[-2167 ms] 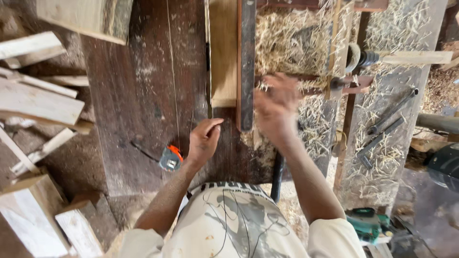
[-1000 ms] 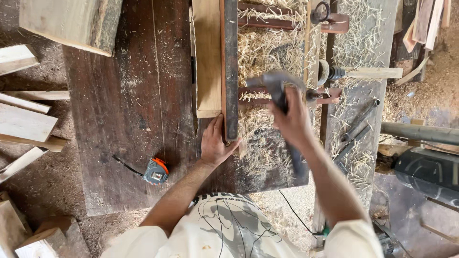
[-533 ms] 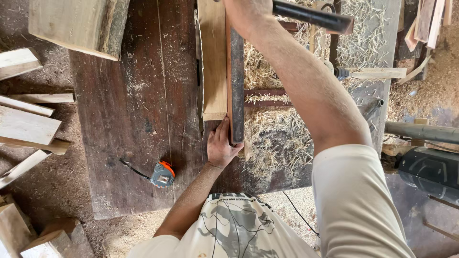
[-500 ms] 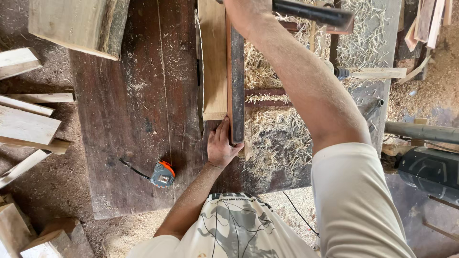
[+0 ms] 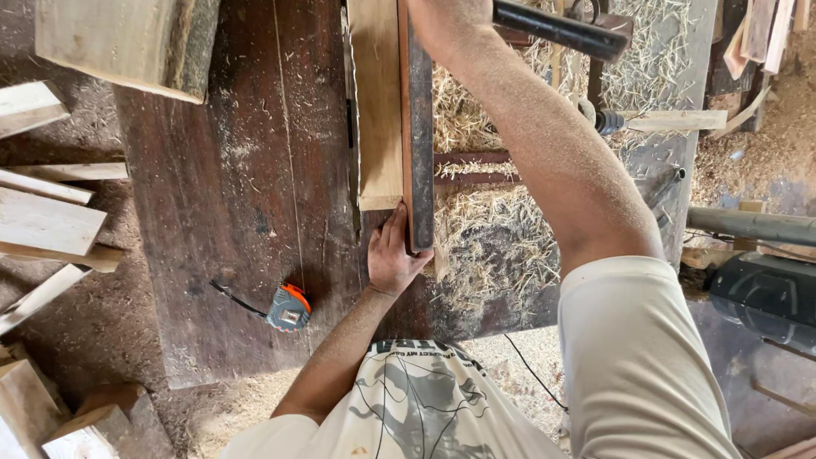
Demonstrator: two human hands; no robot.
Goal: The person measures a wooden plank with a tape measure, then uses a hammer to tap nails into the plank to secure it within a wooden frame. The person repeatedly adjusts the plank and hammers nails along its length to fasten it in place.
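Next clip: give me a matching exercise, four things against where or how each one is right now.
1. left hand
2. right hand
3. tape measure
4. pale board

a. lying alone on the dark bench
b. raised at the top edge, gripping a black handle
c. pressed at the near end of the dark bar
d. lying along the dark bar's left side

Pairs: 1-c, 2-b, 3-a, 4-d

Bare benchtop (image 5: 238, 170) left; tape measure (image 5: 289, 308) nearby.
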